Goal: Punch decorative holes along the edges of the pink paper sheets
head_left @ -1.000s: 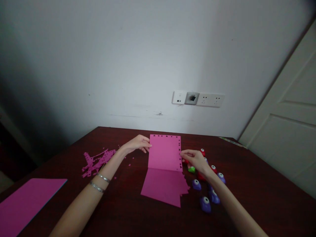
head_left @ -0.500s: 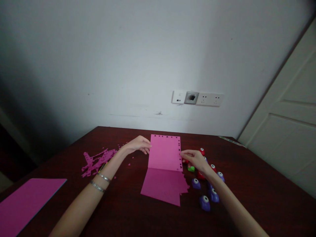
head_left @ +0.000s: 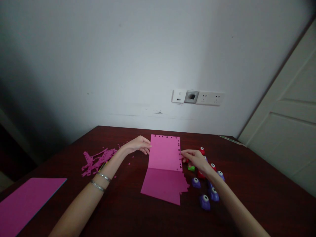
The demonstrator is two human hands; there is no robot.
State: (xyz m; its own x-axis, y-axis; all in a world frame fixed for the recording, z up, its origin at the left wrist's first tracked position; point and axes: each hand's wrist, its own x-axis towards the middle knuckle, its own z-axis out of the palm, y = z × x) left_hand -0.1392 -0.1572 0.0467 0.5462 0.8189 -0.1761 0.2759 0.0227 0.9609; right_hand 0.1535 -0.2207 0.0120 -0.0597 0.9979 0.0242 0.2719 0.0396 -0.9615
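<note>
A pink paper sheet (head_left: 165, 153) with small punched holes along its top and right edges stands tilted up from the dark wooden table (head_left: 128, 210). Its lower part lies flat toward me. My left hand (head_left: 137, 144) pinches the sheet's left edge, fingers closed on it. My right hand (head_left: 195, 158) pinches the right edge by the punched holes. Two bracelets sit on my left wrist (head_left: 100, 181).
Several small craft punches, purple (head_left: 204, 201), red (head_left: 202, 151) and green (head_left: 191, 168), lie right of the sheet under my right arm. Pink paper scraps (head_left: 96, 159) lie to the left. Another pink sheet (head_left: 27, 201) covers the near left corner. Wall sockets (head_left: 197, 97) and a door (head_left: 286, 121) stand behind.
</note>
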